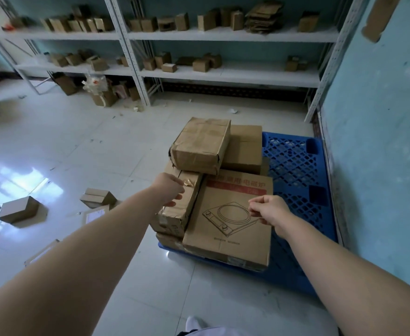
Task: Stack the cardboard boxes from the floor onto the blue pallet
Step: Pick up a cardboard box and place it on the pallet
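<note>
Tiled floor (78, 141) carries the blue pallet (293, 166), with boxes (200, 144) stacked on its left part. Left hand (168, 190) over the taped box (187, 207), right hand (269, 209) over the printed box (225, 238): fingers (176, 197) loosely curled, gripping nothing

A stockroom: white metal shelving (223, 36) is holding rows of small cardboard boxes (182, 21) along a teal wall (247, 50), and larger boxes (200, 145) are sitting stacked on a blue pallet (293, 161).
</note>
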